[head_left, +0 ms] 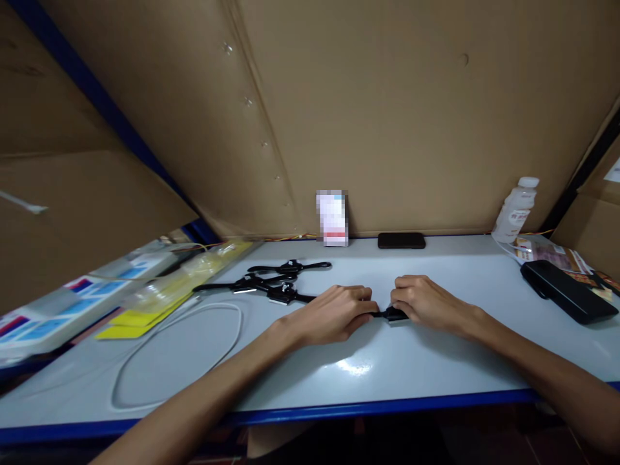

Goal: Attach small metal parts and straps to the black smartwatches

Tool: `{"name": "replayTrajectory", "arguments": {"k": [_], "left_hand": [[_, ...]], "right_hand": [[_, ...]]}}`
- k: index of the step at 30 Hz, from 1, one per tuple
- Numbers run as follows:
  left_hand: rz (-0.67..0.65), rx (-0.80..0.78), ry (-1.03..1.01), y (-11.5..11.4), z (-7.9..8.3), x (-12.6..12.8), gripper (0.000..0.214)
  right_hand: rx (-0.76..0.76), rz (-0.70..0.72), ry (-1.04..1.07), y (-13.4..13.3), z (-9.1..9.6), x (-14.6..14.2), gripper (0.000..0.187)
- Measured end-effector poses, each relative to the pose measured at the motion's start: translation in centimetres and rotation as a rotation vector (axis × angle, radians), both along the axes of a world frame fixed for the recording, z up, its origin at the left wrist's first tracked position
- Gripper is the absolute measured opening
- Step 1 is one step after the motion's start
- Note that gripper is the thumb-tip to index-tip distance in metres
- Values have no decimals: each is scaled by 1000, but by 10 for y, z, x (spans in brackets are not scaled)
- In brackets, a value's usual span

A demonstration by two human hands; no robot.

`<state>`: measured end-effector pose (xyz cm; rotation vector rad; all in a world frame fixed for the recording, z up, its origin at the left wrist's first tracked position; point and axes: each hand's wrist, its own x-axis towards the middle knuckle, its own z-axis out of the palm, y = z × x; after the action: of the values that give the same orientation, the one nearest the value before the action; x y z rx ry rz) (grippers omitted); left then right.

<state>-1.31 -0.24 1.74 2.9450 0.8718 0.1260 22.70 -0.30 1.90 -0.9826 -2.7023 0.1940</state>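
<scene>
A black spokeshave (396, 315) rests low over the grey tabletop, spanning the gap between my hands, with its pale blade edge toward me. My left hand (334, 314) is closed around its left handle, which the fingers mostly cover. At the other end, my right hand (429, 305) has curled fingers on the right side and hides that handle. Left of my hands lie more black spokeshaves: one at the back (290, 267), one further left (247, 283), and one in front (282, 294) whose handle reaches toward my left wrist.
A white cable (239, 323) loops across the left of the table (310, 381), near yellow sheets (130, 323) and clear plastic packaging (184, 274). Along the back wall are a propped phone-like screen (334, 219) and a flat black phone (402, 241). A bottle (517, 210) and black case (566, 290) are right.
</scene>
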Motion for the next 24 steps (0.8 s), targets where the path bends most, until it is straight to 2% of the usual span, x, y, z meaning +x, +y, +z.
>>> {"name": "replayTrajectory", "arguments": {"k": [2, 5, 7, 9, 15, 17, 18, 22, 24], "left_hand": [[-2, 0, 2, 0, 0, 0, 25], [-3, 2, 7, -1, 1, 0, 25], [-2, 4, 12, -1, 1, -1, 25], [-1, 5, 17, -1, 1, 0, 25], [-2, 1, 26, -1, 2, 1, 23], [-3, 0, 23, -1, 2, 0, 23], [-3, -1, 21, -1, 2, 0, 23], [2, -1, 18, -2, 2, 0, 25], [1, -2, 20, -2, 2, 0, 24]], "right_hand": [[-81, -82, 94, 3, -1, -1, 23], [-353, -235, 284, 11, -4, -1, 14], [-557, -268, 379, 17, -6, 0, 14], [-691, -262, 442, 21, -8, 1, 13], [-853, -261, 484, 26, -9, 3, 7], [-800, -260, 437, 25, -7, 4, 10], [-719, -255, 394, 23, -6, 4, 12], [-209, -290, 71, 6, -2, 1, 19], [-34, -322, -107, -3, 0, -3, 25]]}}
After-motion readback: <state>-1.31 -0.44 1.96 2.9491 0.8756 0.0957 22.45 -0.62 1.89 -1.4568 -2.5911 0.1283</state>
